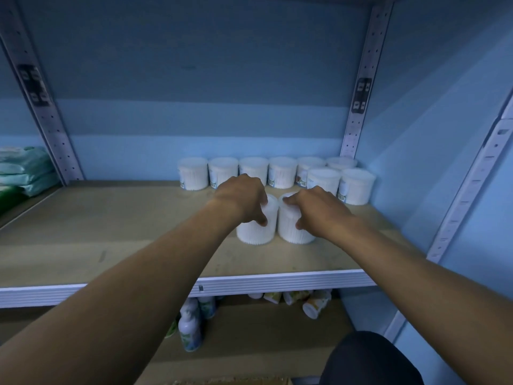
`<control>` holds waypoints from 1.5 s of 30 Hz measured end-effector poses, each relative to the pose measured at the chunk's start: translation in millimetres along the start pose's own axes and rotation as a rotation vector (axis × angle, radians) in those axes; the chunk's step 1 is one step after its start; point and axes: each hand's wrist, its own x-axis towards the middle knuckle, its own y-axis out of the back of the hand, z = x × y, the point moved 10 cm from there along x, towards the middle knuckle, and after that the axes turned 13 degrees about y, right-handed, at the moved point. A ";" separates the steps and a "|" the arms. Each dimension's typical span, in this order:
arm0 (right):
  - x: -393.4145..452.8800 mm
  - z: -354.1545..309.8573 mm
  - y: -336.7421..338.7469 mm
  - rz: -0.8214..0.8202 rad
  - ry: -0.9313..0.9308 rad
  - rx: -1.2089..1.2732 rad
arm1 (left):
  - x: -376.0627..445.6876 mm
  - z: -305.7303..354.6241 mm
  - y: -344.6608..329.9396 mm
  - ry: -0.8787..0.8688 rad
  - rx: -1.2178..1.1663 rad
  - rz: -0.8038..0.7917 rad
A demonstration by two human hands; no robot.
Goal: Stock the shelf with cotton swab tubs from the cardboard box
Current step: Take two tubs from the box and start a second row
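Both hands out over the shelf board (116,245), each clamped on a cotton swab tub: left hand (241,198) curled over the left tub (256,232), thumb down its front wall; right hand (316,209) wrapped the same way on the right tub (294,232), thumb and fingers pinching its sides. Two tubs standing upright on the board, just beside each other, perhaps touching.

Largest first: pale wooden shelf, mostly bare on the left, white front lip (277,283) near the viewer. Behind the hands, a back row of tubs (252,170) along the wall, with two more tubs (355,186) forward at the right end. Bottles (190,326) on the lower shelf. Cardboard box edge (236,381) barely showing at bottom.

Likely step: sliding the pair back toward the row. Risks: pushing high on the lids could tip a tub; a hard shove could knock the back row out of line; squeezing thin walls might pop a lid.
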 end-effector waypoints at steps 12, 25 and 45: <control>69.8 50.2 -33.6 0.008 -0.060 0.187 | 65.0 -5.3 -9.7 0.106 -0.075 -0.017; 117.3 72.7 -43.8 0.067 0.007 0.150 | 120.4 -3.6 -20.1 0.094 -0.110 0.054; 135.8 79.4 -46.2 0.049 0.035 0.140 | 146.0 -1.7 -21.8 0.068 -0.101 0.105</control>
